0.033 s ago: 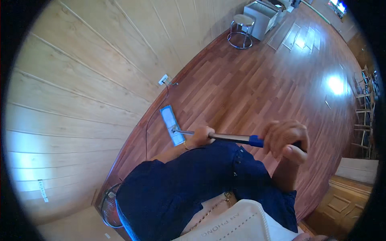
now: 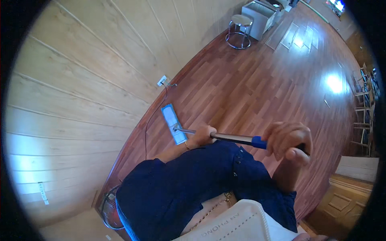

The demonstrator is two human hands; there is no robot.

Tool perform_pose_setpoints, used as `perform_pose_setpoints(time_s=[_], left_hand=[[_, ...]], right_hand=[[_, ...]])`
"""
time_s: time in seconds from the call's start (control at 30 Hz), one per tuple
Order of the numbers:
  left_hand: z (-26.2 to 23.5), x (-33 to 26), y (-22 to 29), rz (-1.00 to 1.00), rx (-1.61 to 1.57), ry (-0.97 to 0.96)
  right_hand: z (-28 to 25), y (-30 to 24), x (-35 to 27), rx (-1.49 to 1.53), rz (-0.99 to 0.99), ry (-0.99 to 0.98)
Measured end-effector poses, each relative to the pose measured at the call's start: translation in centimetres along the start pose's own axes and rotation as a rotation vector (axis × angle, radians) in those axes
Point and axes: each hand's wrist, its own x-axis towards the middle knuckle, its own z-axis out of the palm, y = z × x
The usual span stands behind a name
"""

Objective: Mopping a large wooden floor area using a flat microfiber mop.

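A flat mop with a blue-edged, pale rectangular head [image 2: 172, 119] lies against the wood-look floor near the left wall. Its metal pole [image 2: 235, 138] runs rightward across the front of my body to a blue grip section [image 2: 258, 142]. My left hand [image 2: 204, 135] is wrapped round the lower part of the pole, close to the mop head. Higher up, beyond the blue section, my right hand [image 2: 290, 140] closes round the handle end. The dark tip of the handle shows by the right thumb.
A thin black cable [image 2: 147, 130] runs along the left wall from a white power socket [image 2: 162, 80], near the mop head. Farther off stand a round metal stool [image 2: 241, 21] and a white cabinet [image 2: 258, 17]. A fan [image 2: 110, 207] is at lower left; chairs [image 2: 363, 108] line the right.
Both hands and the mop have shifted very slightly to the right. The grip on the pole is the same.
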Motion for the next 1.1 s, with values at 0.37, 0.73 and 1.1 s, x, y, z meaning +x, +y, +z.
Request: perform_pose_setpoints(time_s=[0.37, 0.73, 1.1], left_hand=[[-1.2, 11.7, -3.1, 0.242, 0.130, -0.055], [0.3, 21.7, -14.4, 0.115, 0.323, 0.037], [5.4, 26.4, -13.4, 0.316, 0.251, -0.151]], right_hand=[[2.8, 0.1, -0.5, -0.366, -0.026, 0.130], [1.9, 12.4, -1.0, -0.656, 0.105, 0.257], [3.2, 11.0, -3.8, -0.762, 0.250, 0.515]])
